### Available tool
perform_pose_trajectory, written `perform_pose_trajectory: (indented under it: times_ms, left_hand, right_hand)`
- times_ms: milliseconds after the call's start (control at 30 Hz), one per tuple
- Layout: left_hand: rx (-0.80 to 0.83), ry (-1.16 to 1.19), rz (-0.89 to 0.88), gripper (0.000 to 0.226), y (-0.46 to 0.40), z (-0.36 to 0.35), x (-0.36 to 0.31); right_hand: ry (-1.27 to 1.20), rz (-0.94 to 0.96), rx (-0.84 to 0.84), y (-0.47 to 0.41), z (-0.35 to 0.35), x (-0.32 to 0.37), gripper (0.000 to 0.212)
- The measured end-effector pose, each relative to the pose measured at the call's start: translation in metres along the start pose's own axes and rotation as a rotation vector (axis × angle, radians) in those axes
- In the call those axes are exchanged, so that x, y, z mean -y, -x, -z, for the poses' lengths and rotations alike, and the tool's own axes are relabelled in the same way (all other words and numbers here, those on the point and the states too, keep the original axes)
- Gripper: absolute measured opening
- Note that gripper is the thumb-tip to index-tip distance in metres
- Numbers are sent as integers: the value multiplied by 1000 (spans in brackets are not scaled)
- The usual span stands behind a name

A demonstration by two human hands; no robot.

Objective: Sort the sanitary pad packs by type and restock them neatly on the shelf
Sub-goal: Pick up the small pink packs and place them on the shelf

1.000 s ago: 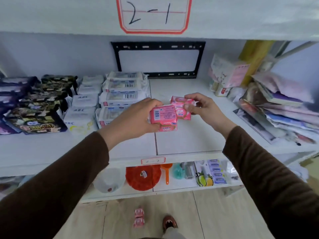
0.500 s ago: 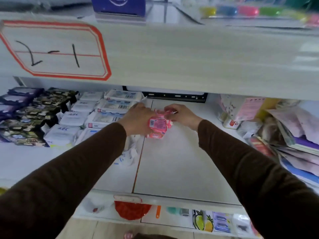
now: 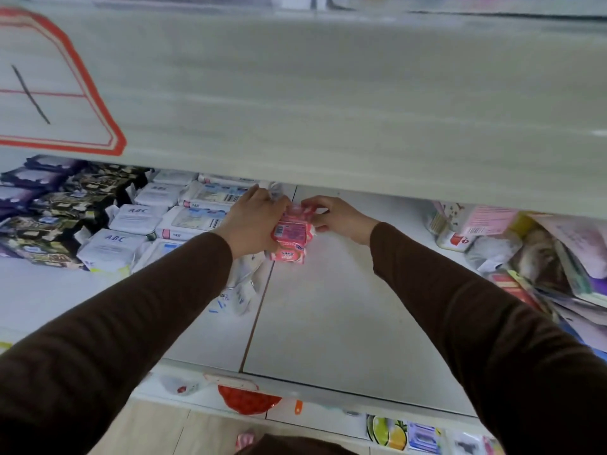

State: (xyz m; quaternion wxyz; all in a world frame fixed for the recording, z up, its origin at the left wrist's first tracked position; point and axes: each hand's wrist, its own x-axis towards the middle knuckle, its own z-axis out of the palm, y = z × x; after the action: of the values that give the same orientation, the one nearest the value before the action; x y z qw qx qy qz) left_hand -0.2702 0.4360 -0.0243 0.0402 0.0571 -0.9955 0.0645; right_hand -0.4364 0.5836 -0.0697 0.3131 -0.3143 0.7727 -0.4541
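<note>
Two hands reach deep into the shelf (image 3: 328,323): the left hand (image 3: 254,221) has its fingers curled round the pink packs (image 3: 290,238), and the right hand (image 3: 338,216) pinches their top edge from the other side. The pink packs stand near the back of the white shelf, just right of the rows of white packs (image 3: 144,218) with blue lettering, which lie beside dark packs (image 3: 62,205) at far left. Loose pastel packs (image 3: 555,257) are heaped at the right end.
</note>
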Motion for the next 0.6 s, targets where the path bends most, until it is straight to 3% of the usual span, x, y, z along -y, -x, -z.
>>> perform_pose_trajectory:
  times_ms: [300,600]
  left_hand:
    - [-19,35,-19,82,-4,-7,-4]
    - [-35,65,-48,82,2,-7,-7]
  right_hand:
    - [51,-15,-10,3,-5,7,44]
    - [215,110,-100,17,-14,17,47]
